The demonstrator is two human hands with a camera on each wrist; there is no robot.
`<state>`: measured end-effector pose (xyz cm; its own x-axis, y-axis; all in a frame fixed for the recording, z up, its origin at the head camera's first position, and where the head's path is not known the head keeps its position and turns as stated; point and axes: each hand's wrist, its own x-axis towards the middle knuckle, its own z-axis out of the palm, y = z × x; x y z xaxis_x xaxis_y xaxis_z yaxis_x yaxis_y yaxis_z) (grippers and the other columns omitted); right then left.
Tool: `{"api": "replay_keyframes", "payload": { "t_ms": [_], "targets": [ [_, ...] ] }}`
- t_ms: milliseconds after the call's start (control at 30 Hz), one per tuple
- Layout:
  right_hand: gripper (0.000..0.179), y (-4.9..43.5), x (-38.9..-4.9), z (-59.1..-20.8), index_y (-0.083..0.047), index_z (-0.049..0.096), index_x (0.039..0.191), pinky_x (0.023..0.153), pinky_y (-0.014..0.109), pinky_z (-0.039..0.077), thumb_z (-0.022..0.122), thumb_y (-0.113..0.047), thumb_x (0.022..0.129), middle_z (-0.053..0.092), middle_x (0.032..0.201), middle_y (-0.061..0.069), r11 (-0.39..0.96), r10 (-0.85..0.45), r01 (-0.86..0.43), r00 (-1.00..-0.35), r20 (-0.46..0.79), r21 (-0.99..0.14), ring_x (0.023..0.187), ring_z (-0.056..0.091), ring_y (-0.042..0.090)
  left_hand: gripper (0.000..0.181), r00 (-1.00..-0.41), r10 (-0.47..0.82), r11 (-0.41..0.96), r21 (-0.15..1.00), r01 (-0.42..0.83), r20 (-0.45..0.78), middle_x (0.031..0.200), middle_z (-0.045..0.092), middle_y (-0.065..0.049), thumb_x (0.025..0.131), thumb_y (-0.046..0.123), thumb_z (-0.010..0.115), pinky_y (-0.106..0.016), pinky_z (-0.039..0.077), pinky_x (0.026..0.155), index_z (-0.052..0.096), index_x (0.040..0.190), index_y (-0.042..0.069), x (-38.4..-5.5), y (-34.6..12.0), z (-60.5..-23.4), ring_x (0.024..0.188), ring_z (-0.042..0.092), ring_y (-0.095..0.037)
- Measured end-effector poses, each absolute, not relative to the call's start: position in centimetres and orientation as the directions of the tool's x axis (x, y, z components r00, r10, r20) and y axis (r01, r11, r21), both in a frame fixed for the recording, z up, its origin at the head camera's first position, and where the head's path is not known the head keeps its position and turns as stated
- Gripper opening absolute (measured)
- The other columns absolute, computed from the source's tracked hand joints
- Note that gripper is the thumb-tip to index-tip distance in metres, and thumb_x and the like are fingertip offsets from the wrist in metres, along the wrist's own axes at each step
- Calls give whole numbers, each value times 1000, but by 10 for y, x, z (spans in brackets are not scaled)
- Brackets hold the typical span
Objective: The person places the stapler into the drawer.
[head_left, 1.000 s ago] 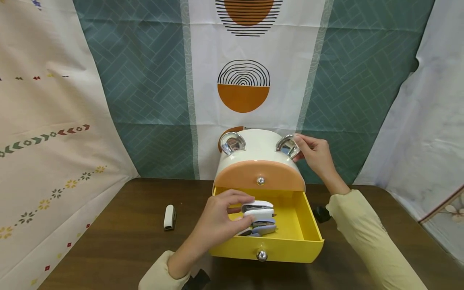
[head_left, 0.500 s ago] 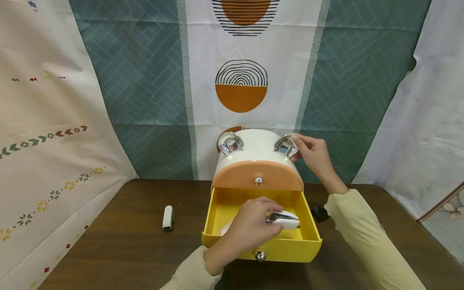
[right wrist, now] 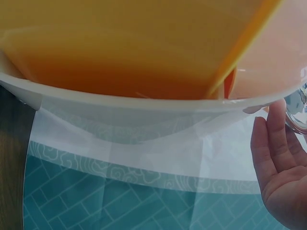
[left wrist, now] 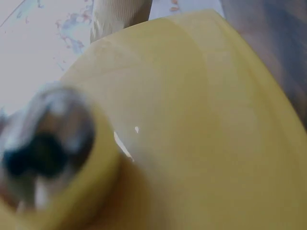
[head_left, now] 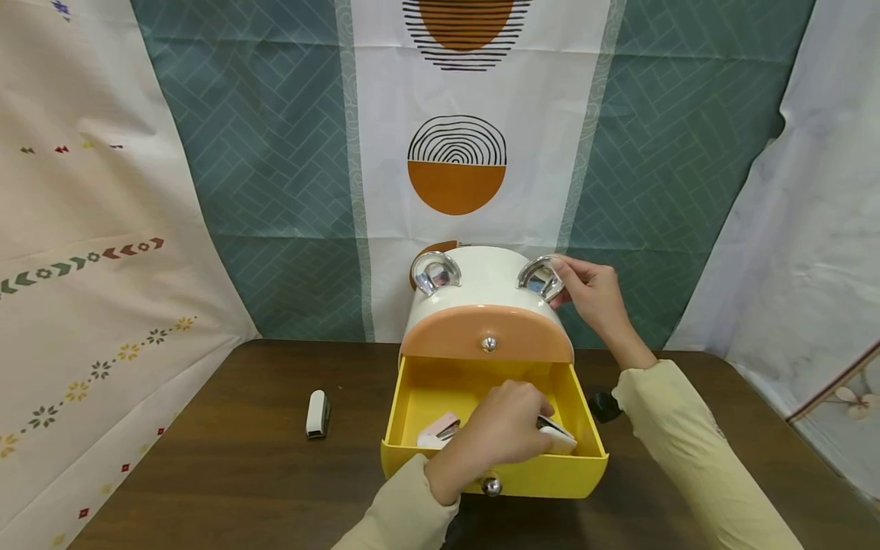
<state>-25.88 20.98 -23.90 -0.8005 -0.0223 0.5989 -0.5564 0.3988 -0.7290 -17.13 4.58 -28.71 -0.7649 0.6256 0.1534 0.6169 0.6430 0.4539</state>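
Observation:
In the head view my left hand (head_left: 505, 424) is inside the pulled-out yellow drawer (head_left: 495, 475), holding a white mini stapler (head_left: 560, 441) near the drawer's right wall. The hand hides part of that stapler and whatever lies under it. A pink and white stapler (head_left: 440, 429) lies at the drawer's left front. My right hand (head_left: 593, 296) pinches the right silver ear (head_left: 541, 277) on top of the white cabinet (head_left: 491, 279). In the right wrist view fingers (right wrist: 276, 136) reach up beside the ear. The left wrist view has only the drawer's yellow front and its blurred knob (left wrist: 50, 148).
Another white stapler (head_left: 318, 414) stands on the dark wooden table (head_left: 227, 458) left of the cabinet. An upper orange drawer (head_left: 474, 333) with a silver knob is closed. Patterned cloth (head_left: 289, 153) hangs behind the table. A small black object (head_left: 605, 406) is by the right sleeve.
My left hand has carried the white stapler rightward and lower inside the drawer. The pink and white stapler at the left has come into view. My right hand stays on the ear.

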Motion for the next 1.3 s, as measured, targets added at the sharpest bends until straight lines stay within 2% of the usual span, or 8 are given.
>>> {"api": "replay_keyframes", "payload": {
  "t_ms": [167, 267, 333, 400, 600, 833, 933, 1300],
  "targets": [
    [33, 215, -268, -246, 5, 58, 117, 55, 19, 50, 53, -16, 92, 60, 63, -10, 391, -22, -566, -794, 608, -725, 47, 59, 10, 21, -774, 617, 668, 426, 610, 140, 47, 23, 8, 74, 27, 74, -19, 20, 43, 62, 62, 14, -170, 51, -287, 41, 21, -7],
    [34, 216, -271, -249, 4, 59, 117, 55, 19, 50, 53, -18, 92, 61, 64, -11, 390, -23, -573, -789, 614, -721, 47, 59, 9, 15, -779, 617, 680, 422, 600, 112, 50, 40, 9, 73, 26, 75, -18, 26, 45, 67, 70, 13, -171, 51, -287, 43, 31, -6],
    [33, 216, -271, -249, 4, 59, 117, 55, 19, 50, 53, -17, 92, 61, 64, -11, 385, -24, -577, -787, 617, -721, 47, 59, 9, 18, -785, 612, 691, 419, 589, 94, 64, 58, 10, 72, 25, 76, -17, 35, 51, 72, 84, 13, -171, 50, -286, 53, 45, -5],
    [34, 218, -276, -252, 1, 59, 117, 55, 20, 50, 53, -20, 92, 61, 64, -12, 383, -23, -578, -786, 618, -720, 47, 59, 8, 26, -790, 608, 694, 428, 578, 80, 82, 67, 7, 71, 24, 77, -17, 41, 59, 73, 94, 12, -171, 48, -286, 64, 54, -6],
    [33, 212, -267, -245, 8, 57, 117, 55, 19, 49, 52, -13, 92, 61, 64, -11, 374, -32, -578, -790, 612, -725, 47, 59, 10, 27, -783, 612, 670, 455, 586, 107, 85, 67, 4, 72, 20, 75, -19, 43, 62, 72, 97, 10, -172, 37, -286, 70, 56, -6],
    [33, 211, -264, -242, 8, 57, 116, 54, 19, 49, 52, -13, 92, 62, 66, -5, 377, -25, -571, -794, 608, -729, 47, 59, 10, 31, -790, 583, 634, 503, 587, 188, 101, 67, 1, 75, 20, 71, -27, 47, 79, 70, 103, 9, -168, 9, -281, 86, 61, -10],
    [34, 216, -271, -247, 4, 58, 118, 55, 20, 50, 53, -17, 92, 63, 67, -6, 388, -23, -567, -794, 607, -727, 48, 59, 9, 32, -810, 551, 608, 567, 555, 201, 102, 67, 0, 76, 21, 70, -27, 47, 79, 69, 105, 7, -166, -5, -276, 96, 61, -15],
    [39, 220, -277, -254, 2, 58, 119, 56, 21, 50, 53, -25, 91, 61, 66, -14, 407, -19, -556, -799, 602, -725, 49, 59, 8, 31, -870, 351, 530, 693, 489, 345, 103, 66, -6, 75, 15, 74, -31, 51, 76, 67, 103, 4, -165, -63, -270, 93, 62, -22]
  ]
}}
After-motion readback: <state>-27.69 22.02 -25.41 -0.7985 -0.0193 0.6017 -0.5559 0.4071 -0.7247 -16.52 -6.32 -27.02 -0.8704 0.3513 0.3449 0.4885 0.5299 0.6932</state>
